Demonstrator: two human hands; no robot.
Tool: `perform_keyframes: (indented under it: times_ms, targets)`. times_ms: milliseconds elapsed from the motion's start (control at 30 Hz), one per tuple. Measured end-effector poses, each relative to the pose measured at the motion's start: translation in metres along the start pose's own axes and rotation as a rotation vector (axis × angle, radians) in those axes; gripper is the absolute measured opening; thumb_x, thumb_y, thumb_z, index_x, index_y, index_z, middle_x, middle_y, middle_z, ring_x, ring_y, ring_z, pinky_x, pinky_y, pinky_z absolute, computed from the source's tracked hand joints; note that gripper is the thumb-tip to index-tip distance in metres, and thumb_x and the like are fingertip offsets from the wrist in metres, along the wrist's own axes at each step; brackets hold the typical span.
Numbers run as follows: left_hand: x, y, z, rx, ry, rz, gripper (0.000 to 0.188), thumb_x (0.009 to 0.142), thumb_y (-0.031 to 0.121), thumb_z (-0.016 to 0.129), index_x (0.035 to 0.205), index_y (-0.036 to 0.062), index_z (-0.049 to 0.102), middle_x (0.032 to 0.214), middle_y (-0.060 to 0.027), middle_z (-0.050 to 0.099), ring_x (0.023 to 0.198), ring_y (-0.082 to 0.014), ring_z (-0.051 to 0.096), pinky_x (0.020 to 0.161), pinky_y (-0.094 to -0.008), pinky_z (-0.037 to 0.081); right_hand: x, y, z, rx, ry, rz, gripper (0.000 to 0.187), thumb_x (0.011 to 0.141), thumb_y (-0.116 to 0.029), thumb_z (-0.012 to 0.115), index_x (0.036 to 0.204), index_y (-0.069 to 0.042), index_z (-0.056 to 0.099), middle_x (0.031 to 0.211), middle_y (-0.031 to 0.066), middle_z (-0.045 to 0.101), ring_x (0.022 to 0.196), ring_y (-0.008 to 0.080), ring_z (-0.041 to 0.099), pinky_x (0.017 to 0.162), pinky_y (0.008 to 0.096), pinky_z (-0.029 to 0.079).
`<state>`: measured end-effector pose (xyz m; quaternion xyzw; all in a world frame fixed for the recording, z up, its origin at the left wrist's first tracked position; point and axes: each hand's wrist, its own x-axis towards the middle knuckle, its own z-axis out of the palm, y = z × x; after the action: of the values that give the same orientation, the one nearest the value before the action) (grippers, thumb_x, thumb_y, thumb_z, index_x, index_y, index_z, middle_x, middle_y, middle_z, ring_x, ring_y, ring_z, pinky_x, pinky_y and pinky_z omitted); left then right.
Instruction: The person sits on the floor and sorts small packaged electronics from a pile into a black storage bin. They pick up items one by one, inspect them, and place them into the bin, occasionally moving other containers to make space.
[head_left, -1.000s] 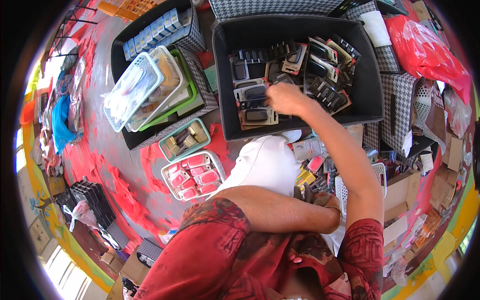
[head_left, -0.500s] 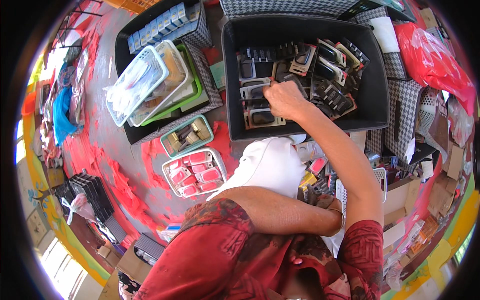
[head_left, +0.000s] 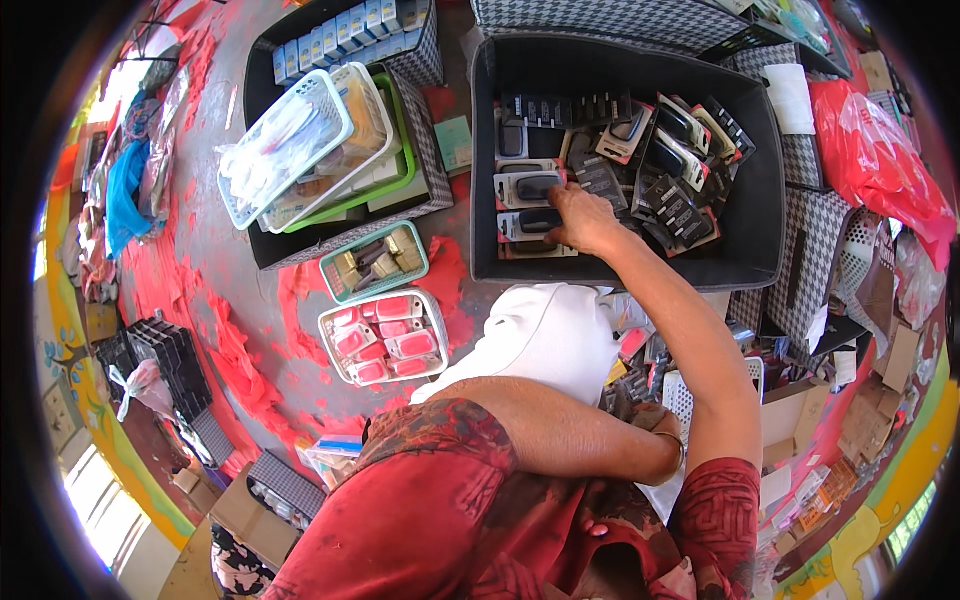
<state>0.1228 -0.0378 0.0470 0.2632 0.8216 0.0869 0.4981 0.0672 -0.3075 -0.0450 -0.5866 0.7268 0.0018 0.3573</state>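
My right hand (head_left: 585, 220) reaches into a large black fabric bin (head_left: 760, 250) full of carded blister packs with dark gadgets. Its fingers curl over a white-backed pack (head_left: 525, 226) at the bin's front left, beside a similar pack (head_left: 527, 187). My left forearm (head_left: 560, 430) crosses my lap toward the right, with a bangle at the wrist. The left hand itself is hidden behind my right arm. A white cloth bag (head_left: 550, 340) lies on my lap just below the bin.
On the red-stained floor stand a small green tray (head_left: 375, 262) of parts and a white tray (head_left: 385, 335) of pink packs. Left of the bin, a checked box (head_left: 425, 190) holds white and green baskets. Boxes, a white basket and red bags crowd the right.
My right hand has shifted a little left and nearer inside the bin, onto the front-left packs. The left forearm stays across my lap.
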Motion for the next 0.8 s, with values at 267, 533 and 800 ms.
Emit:
perform_keyframes:
  times_ms: [267,533,800]
  targets:
    - [-0.012,-0.005,0.001,-0.026,0.012,0.030,0.026,0.075,0.030,0.058,0.099,0.0205,0.062,0.097,-0.0016,0.061,0.083,-0.0151,0.059,0.069,-0.0371,0.049,0.015,0.002,0.018,-0.013,-0.008,-0.066,0.052,0.059,-0.018,0.073,0.098,0.002,0.046,0.097,0.0219,0.055,0.086,0.0367,0.057,0.071,0.0413,0.048]
    - [-0.021,-0.007,0.004,-0.016,-0.002,0.054,0.028,0.074,0.030,0.060,0.100,0.0193,0.062,0.098,-0.0024,0.061,0.084,-0.0161,0.059,0.069,-0.0367,0.050,-0.004,-0.005,0.001,-0.109,-0.030,-0.217,0.050,0.059,-0.008,0.065,0.104,0.003,0.046,0.100,0.0210,0.052,0.086,0.0372,0.057,0.071,0.0418,0.049]
    - [-0.022,-0.009,0.003,-0.039,0.001,0.045,0.029,0.073,0.029,0.061,0.100,0.0180,0.062,0.098,-0.0033,0.061,0.085,-0.0170,0.060,0.068,-0.0363,0.050,0.000,-0.006,-0.005,-0.090,0.103,-0.136,0.049,0.060,-0.004,0.065,0.106,0.002,0.045,0.101,0.0204,0.051,0.086,0.0370,0.057,0.072,0.0418,0.049]
